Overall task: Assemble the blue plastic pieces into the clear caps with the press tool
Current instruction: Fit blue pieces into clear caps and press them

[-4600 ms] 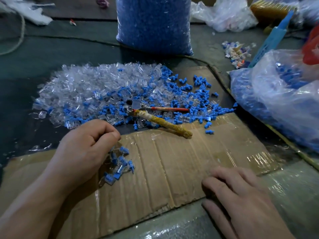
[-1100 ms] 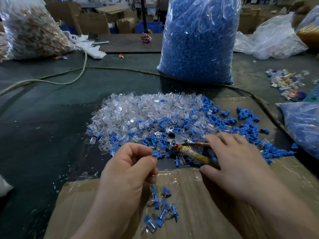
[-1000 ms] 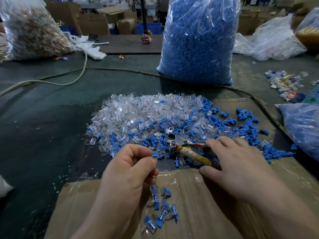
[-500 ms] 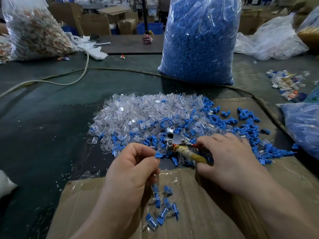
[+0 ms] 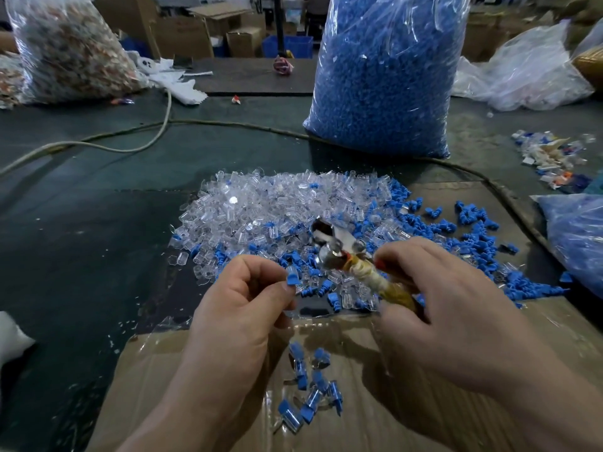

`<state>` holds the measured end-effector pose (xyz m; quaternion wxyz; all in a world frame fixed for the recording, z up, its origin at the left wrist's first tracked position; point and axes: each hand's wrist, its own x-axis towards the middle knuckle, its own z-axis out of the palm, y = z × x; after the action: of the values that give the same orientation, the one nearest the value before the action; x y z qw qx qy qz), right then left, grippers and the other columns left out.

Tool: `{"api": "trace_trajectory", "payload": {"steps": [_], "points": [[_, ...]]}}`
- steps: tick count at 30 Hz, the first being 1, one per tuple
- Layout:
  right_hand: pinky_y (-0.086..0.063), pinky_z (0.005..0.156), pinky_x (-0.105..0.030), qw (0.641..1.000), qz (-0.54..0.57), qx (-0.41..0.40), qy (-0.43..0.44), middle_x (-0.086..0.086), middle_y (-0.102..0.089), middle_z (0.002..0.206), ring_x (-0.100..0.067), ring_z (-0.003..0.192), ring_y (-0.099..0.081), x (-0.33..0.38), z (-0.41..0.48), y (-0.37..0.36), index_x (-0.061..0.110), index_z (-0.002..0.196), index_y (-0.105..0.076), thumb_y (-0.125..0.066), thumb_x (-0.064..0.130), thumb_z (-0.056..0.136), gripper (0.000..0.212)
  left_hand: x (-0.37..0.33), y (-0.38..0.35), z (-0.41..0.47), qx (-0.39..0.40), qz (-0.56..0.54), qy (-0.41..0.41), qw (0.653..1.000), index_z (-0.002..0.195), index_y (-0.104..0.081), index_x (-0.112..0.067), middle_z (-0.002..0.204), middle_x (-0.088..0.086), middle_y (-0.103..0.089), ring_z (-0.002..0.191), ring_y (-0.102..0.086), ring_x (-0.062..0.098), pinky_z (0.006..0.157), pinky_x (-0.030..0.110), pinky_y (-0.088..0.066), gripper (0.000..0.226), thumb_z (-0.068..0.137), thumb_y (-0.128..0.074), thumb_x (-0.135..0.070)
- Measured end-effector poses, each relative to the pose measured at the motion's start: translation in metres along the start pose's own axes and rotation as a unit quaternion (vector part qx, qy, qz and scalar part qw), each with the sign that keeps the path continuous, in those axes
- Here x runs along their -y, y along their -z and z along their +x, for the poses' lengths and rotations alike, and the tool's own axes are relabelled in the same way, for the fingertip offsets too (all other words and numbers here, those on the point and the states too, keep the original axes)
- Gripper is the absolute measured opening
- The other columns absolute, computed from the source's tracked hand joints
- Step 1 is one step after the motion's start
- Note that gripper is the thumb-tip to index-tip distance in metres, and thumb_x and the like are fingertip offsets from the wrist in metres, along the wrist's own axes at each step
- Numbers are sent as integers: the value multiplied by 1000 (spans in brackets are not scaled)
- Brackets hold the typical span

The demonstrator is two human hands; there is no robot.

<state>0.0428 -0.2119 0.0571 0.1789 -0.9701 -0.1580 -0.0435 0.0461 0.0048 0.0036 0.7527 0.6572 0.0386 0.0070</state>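
My left hand (image 5: 241,308) pinches a blue plastic piece (image 5: 291,278) between thumb and forefinger; whether a clear cap sits on it I cannot tell. My right hand (image 5: 434,308) grips the tape-wrapped handles of the press tool (image 5: 346,256), a plier-like metal tool lifted off the table with its jaws pointing up-left, close to the blue piece. Behind both hands lies a heap of clear caps (image 5: 277,203) mixed with loose blue pieces (image 5: 470,226). Several joined blue-and-clear parts (image 5: 310,389) lie on the cardboard sheet (image 5: 359,415) between my wrists.
A tall clear bag of blue pieces (image 5: 385,73) stands behind the heap. Another bag of blue parts (image 5: 577,236) is at the right edge. A bag of mixed scraps (image 5: 65,50) sits far left. A cable (image 5: 137,138) crosses the dark table (image 5: 81,243).
My right hand has closed on the press tool's handles and raised it off the heap, jaws now tilted up toward my left hand. My left hand still holds the blue piece.
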Motion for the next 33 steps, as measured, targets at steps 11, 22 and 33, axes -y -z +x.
{"api": "trace_trajectory", "payload": {"steps": [11,22,33], "points": [[-38,83,-17,998,-1,44,42,30,-40,105,7,103,-39,-2,1,-7,49,123,-37,-33,66,71,55,4,4,3,0,22,-24,999,88,-71,-24,87,17,-70,79,-66,37,79,66,-56,13,75,-71,-24],[-39,83,-17,997,-1,66,28,30,-46,98,9,95,-42,-1,2,-12,49,127,-43,-29,74,67,67,8,4,1,18,34,-50,998,86,-71,-22,77,8,-69,66,-66,18,63,29,-56,9,80,-72,-16],[-44,78,-17,999,10,33,6,29,-52,94,9,92,-47,-2,1,-9,49,111,-51,-37,70,67,51,5,5,-1,4,6,-55,998,88,-71,-24,80,11,-70,68,-66,20,63,33,-56,11,82,-70,-14]]}}
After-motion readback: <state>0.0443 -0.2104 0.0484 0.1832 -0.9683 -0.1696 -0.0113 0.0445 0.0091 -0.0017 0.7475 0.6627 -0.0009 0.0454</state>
